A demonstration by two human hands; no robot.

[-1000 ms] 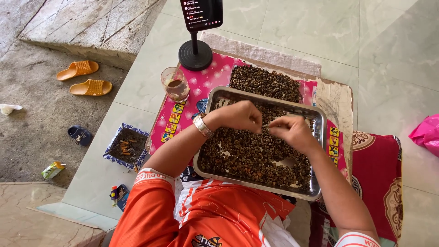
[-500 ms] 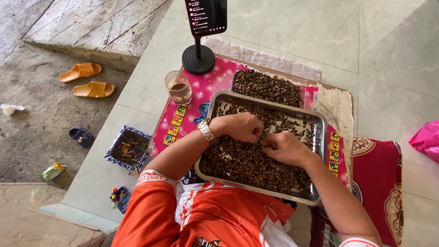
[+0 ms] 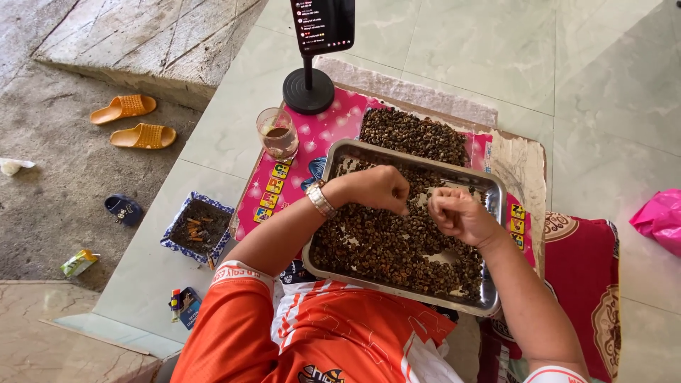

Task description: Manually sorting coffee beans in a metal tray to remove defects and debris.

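Left hand: the left hand (image 3: pixel 374 187) is curled into a loose fist, fingertips down on the dark bits in the tray; whether it pinches one, I cannot tell; a metal watch (image 3: pixel 319 201) sits on the wrist.
Right hand: the right hand (image 3: pixel 457 213) is raised just above the heap, fingers bunched closed, what they hold too small to tell.
Dark bits: the small dark brown pieces (image 3: pixel 383 245) look like little shells or seeds, rough and mottled, heaped to fill most of the tray, with bare metal showing at the right.
Tray: the steel tray (image 3: pixel 397 290) is rectangular and shiny, lying on the pink mat just before the person.
Second heap: another pile (image 3: pixel 411 132) of the same pieces lies on the mat beyond the tray.
Mat: the pink mat (image 3: pixel 323 131) carries coloured squares.
Glass: the drinking glass (image 3: pixel 277 132) stands left of the tray.
Phone stand: the black stand (image 3: pixel 308 89) holds a phone, farthest off.
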